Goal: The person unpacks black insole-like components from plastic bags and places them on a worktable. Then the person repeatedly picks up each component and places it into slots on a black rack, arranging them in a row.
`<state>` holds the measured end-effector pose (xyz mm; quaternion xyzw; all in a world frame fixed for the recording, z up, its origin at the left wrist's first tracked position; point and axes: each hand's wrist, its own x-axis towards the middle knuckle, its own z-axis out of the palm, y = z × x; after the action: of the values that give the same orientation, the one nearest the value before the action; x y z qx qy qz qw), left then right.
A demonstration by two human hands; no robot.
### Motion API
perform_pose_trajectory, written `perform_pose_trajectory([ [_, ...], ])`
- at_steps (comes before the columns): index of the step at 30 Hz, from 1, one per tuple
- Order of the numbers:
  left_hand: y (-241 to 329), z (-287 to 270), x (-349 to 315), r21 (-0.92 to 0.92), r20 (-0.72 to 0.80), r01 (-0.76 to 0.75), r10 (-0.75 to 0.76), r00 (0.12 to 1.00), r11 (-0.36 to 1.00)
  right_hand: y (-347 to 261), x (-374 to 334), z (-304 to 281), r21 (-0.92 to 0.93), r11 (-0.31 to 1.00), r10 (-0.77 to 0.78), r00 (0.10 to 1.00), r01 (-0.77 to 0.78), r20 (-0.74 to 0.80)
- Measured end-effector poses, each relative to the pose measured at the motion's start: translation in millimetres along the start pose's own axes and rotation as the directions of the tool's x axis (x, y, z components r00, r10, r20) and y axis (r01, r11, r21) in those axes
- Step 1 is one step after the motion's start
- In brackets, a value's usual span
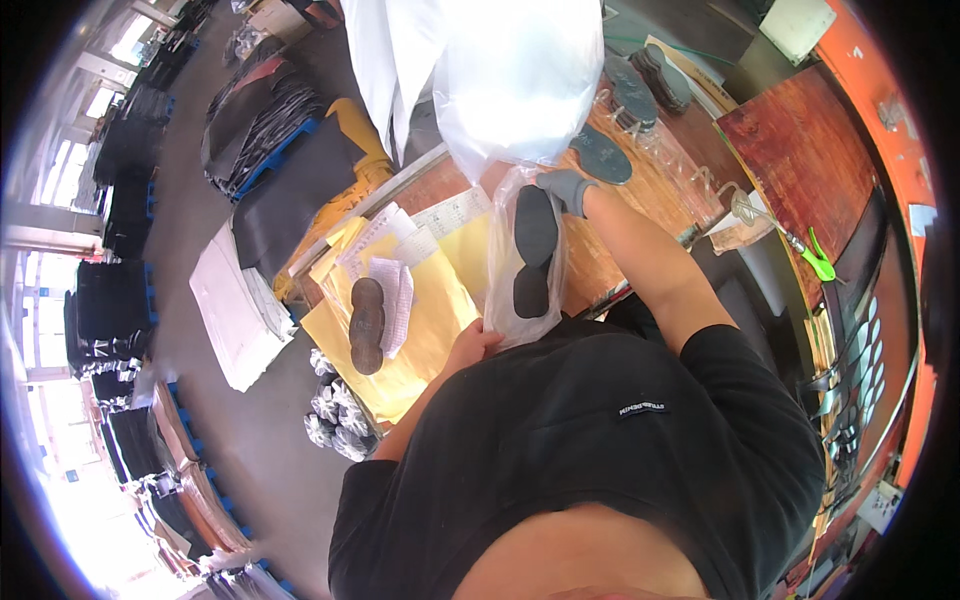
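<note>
Stacks of dark sheet material (265, 130) on blue pallets line the grey floor (285, 490) from 8 to 11 o'clock, beside a wooden desk (655, 178). On the near part of that desk, in front of the person's body, is a clear plastic bag (500, 290) with a black shoe sole (536, 225) in or on it; the film makes it hard to tell which. The sole's long axis runs nearly 12 to 6 o'clock, its wider end at 12.

The right hand (565, 190), in a grey glove, is at the bag's far end, at 1 o'clock from the sole, and looks closed on the film. The left hand (475, 345), bare, touches the bag's near left edge at 7 o'clock from the sole; whether its fingers pinch the film, I cannot tell. The two are well apart, the right nearer the wide end, the left nearer the narrow one.

Farther out, a brown sole (367, 325) lies between 8 and 9 o'clock over yellow paper (435, 350). White plastic sheeting (515, 80) rises at 12, a dark green sole (602, 155) lies at 1, and a lime-green nozzle handle (818, 257) is at 3.
</note>
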<state>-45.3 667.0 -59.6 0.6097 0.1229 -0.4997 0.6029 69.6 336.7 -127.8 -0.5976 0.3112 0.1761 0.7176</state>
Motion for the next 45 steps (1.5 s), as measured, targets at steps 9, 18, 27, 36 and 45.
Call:
perform_pose_trajectory([
  [9,59.8,8.4,-62.5,0.129,0.165,-0.329,0.307,0.937,0.935,-64.5,-81.9,-20.6,0.333,0.804,-0.49,0.866,0.492,-0.097],
  [18,95.6,21.6,-89.9,0.001,0.294,-0.575,0.549,0.782,0.818,-69.1,-144.8,-8.0,-0.346,0.592,-0.67,0.683,0.728,0.292],
  [27,131.1,27.7,-91.8,-0.066,0.401,-0.758,0.713,0.576,0.649,-71.2,-222.7,13.8,-0.288,0.527,-0.785,0.587,0.8,0.195],
  [36,147.8,66.8,-96.5,0.117,0.647,-0.71,0.49,0.585,0.695,-25.4,-281.9,74.2,-0.212,0.872,-0.293,0.817,0.441,0.496],
  [45,116.6,43.3,-78.8,0.251,0.548,-0.916,0.733,0.402,0.315,-11.4,-263.2,103.3,-0.09,0.678,-0.612,0.627,0.73,0.482],
])
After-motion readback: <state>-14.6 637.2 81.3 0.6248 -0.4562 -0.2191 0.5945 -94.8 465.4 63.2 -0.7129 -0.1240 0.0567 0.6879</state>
